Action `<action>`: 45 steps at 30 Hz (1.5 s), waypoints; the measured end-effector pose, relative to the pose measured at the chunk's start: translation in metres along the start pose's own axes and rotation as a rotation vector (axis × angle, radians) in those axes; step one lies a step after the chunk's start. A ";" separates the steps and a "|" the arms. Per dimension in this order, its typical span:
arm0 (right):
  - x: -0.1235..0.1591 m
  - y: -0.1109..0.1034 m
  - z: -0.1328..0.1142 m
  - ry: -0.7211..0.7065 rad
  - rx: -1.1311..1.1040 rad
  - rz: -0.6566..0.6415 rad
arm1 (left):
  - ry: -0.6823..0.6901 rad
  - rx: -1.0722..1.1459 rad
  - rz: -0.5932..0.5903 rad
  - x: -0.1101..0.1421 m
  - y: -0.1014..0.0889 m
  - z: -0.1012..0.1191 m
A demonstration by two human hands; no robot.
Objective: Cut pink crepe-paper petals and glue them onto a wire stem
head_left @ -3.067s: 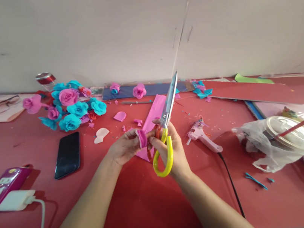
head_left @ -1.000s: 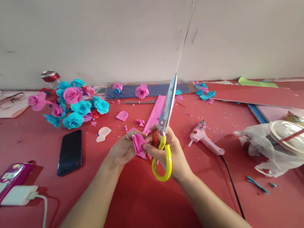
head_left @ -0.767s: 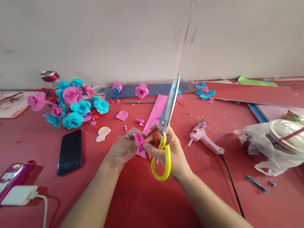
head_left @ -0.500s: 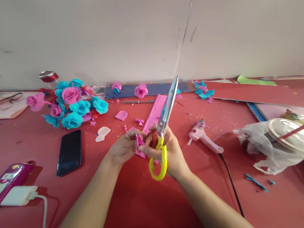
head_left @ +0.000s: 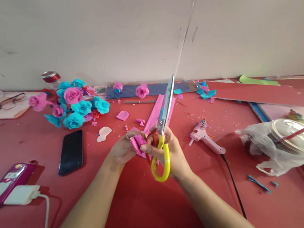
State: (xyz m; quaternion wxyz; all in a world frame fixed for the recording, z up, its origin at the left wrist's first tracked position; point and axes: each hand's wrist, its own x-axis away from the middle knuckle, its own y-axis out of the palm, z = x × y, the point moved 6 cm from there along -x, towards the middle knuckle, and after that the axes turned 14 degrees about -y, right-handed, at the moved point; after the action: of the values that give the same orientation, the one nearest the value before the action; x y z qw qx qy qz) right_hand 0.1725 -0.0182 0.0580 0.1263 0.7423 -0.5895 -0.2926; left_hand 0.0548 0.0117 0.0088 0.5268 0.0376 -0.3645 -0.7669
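Observation:
My left hand (head_left: 123,148) pinches a folded piece of pink crepe paper (head_left: 137,144), and my right thumb touches its right edge. In my right hand (head_left: 173,153) are yellow-handled scissors (head_left: 166,104), their closed blades pointing up and away from me. Behind the hands, a longer strip of pink paper (head_left: 156,110) lies on the red table. A pink petal (head_left: 122,115) and a pale heart-shaped paper piece (head_left: 103,134) rest to the left. My fingers partly cover the scissors' handles.
Blue and pink paper flowers (head_left: 81,107) cluster at left, behind a black phone (head_left: 72,153). A pink glue gun (head_left: 208,139) lies right of my hands, its cord running forward. Farther right stands a lidded container (head_left: 300,136) in a plastic bag. A purple power strip (head_left: 13,181) sits front left.
The pink paper in my left hand has turned, showing a wider, flatter face. My right hand and the scissors have shifted only slightly.

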 end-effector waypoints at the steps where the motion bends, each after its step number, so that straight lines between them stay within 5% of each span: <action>1: 0.000 0.000 0.001 0.009 -0.010 0.003 | 0.011 -0.031 -0.033 0.001 0.003 0.001; 9: 0.000 -0.002 -0.004 -0.009 -0.023 0.047 | 0.084 -0.108 -0.137 0.005 0.016 0.008; 29: 0.001 0.000 -0.008 -0.080 0.114 -0.022 | -0.038 0.022 -0.026 -0.002 0.000 -0.003; 39: 0.000 -0.004 -0.011 -0.161 0.135 0.089 | -0.050 -0.024 -0.001 -0.004 0.002 -0.008; 45: 0.000 -0.011 -0.019 -0.198 0.136 0.177 | 0.061 0.006 -0.028 -0.003 0.004 0.002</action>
State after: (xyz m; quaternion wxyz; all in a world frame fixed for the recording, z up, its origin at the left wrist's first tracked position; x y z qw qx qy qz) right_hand 0.1919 -0.0180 0.0672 0.0424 0.6618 -0.6807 -0.3114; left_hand 0.0584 0.0148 0.0117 0.5268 0.0678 -0.3498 -0.7717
